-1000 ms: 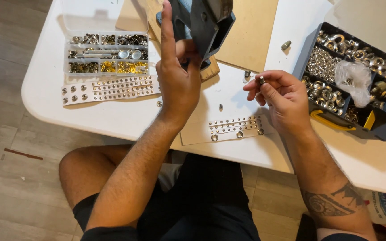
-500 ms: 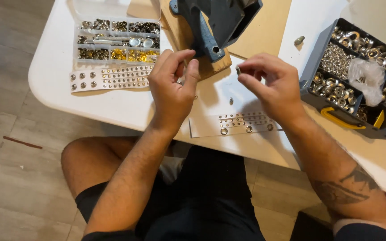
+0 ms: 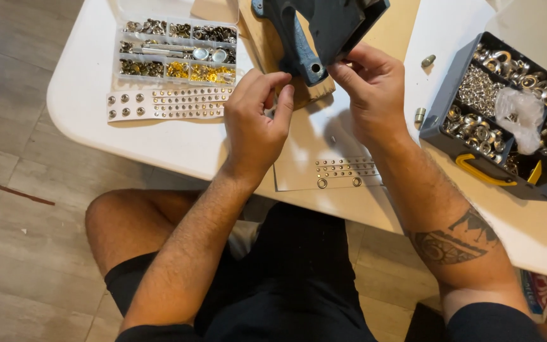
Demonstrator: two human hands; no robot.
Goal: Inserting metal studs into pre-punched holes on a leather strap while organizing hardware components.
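- Press [image 3: 324, 31], a grey-blue hand tool with a lever, stands on a wooden board [image 3: 267, 44] at the far middle of the white surface [image 3: 178, 142]; its lever end with a round socket points toward the person.
- Right hand [image 3: 375, 88] is raised to the press, fingertips pinched near the tool's lower edge; whether a small fitting is gripped between them cannot be told.
- Left hand [image 3: 257, 120] is held just left of the lever end, thumb and forefinger curled together in a pinch; nothing can be made out in it.
- White sheet [image 3: 324, 152] with rows of small studs and two larger eyelets lies under both hands, close to the near edge of the surface.
- Small parts are best kept pinched at the very fingertips, so that the seat in the press stays in sight while the part is set.
- Seating is judged to go better when the part is held square to the socket rather than tilted.
- Fingers should be kept clear of the lever's travel.
- Clear parts box [image 3: 175, 50] and a studded white strip [image 3: 166, 104] lie to the left, well apart from the hands.
- Dark tray [image 3: 441, 120] of metal rings sits at the right, with two loose metal pieces [image 3: 420, 114] beside it.
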